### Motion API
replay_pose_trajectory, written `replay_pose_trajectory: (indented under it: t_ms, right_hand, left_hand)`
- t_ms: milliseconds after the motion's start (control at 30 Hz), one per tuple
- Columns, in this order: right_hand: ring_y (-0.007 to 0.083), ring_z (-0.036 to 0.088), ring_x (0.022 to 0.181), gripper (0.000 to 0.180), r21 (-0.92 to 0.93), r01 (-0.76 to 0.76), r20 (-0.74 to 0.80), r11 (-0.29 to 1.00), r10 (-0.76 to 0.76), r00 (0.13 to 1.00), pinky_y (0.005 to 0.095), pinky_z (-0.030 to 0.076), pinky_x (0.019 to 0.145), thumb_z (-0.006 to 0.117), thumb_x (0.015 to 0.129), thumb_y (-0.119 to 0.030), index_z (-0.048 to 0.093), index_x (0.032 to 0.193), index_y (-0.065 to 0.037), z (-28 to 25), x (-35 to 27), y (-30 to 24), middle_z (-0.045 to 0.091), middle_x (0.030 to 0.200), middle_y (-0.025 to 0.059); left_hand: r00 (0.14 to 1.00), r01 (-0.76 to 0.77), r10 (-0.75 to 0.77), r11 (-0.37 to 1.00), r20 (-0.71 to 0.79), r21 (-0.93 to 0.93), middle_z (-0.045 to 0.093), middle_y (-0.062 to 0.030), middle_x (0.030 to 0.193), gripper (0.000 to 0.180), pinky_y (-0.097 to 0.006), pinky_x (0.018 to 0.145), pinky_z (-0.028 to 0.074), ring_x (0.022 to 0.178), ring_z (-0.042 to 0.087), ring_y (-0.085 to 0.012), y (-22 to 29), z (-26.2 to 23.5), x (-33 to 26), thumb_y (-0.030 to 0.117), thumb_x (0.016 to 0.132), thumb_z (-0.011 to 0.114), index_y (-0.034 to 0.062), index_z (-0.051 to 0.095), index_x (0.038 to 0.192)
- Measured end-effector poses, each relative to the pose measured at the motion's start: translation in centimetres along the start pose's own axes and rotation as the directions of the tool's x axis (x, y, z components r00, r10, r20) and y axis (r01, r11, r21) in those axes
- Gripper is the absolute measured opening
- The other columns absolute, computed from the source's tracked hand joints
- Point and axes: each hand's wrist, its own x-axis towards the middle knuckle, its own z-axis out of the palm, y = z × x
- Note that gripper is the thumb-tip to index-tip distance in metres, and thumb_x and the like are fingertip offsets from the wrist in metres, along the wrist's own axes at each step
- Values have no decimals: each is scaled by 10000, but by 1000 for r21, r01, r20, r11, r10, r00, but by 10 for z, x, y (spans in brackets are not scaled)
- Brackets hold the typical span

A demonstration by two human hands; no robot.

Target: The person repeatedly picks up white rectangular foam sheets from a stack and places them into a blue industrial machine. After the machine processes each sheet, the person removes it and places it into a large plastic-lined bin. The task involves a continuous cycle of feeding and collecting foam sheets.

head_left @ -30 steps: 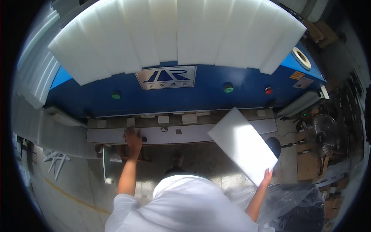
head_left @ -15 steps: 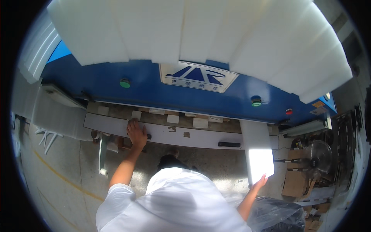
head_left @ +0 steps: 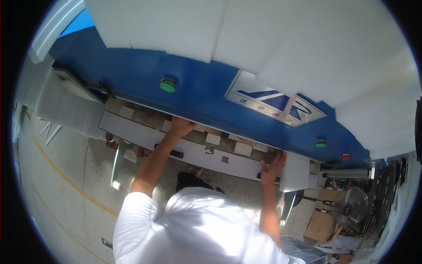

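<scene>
My left hand (head_left: 181, 126) reaches over the white front board (head_left: 198, 150) of the blue machine (head_left: 132, 70) into the slot beneath its edge, beside several small white blocks (head_left: 213, 139). Its fingertips are partly hidden there, so its grip does not show. On the right, a flat white foam sheet (head_left: 295, 174) lies across the board, its far end under the machine's edge. My right hand (head_left: 273, 168) is open against the left side of this sheet, fingers stretched forward.
White foam sheets (head_left: 307, 44) are piled on top of the machine. Two green buttons (head_left: 168, 85) and a red button (head_left: 346, 156) sit on its front. Black handles (head_left: 169, 151) are fixed to the board. A black fan (head_left: 350, 205) stands at the right.
The foam sheet has slid farther under the machine. My right hand has moved from its near end to its left side. My left hand has gone forward into the slot. The view has turned.
</scene>
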Motion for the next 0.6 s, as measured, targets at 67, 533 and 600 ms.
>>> replay_pose_trajectory:
  t_ms: [67, 533, 600]
  right_hand:
    - [464, 180, 1441, 865, 111, 66, -46, 992, -62, 997, 577, 114, 1157, 710, 856, -351, 270, 1500, 23, 25, 32, -16, 218, 1557, 280]
    - [384, 574, 994, 188, 166, 102, -139, 981, -79, 987, 446, 455, 908, 547, 931, -41, 623, 1070, 58, 70, 109, 2, 639, 1071, 219]
    - [344, 566, 1073, 202, 443, -10, -69, 896, 45, 997, 417, 436, 957, 564, 931, -46, 612, 1099, 56, 65, 102, -3, 623, 1161, 213]
  left_hand:
    - [996, 33, -23, 994, 92, -102, 613, -141, 1184, 459, -458, 984, 424, 1145, 535, -348, -10, 20, 4, 294, 838, 708, 52, 602, 1213]
    - [977, 98, -150, 946, -151, -310, 613, -223, 1172, 336, -463, 952, 449, 1088, 574, -385, -31, 49, 19, 213, 942, 593, -45, 594, 1158]
    - [992, 100, -104, 994, -74, -52, 607, -228, 1194, 344, -462, 980, 430, 1114, 561, -397, -74, 52, 9, 191, 941, 585, -46, 589, 1190]
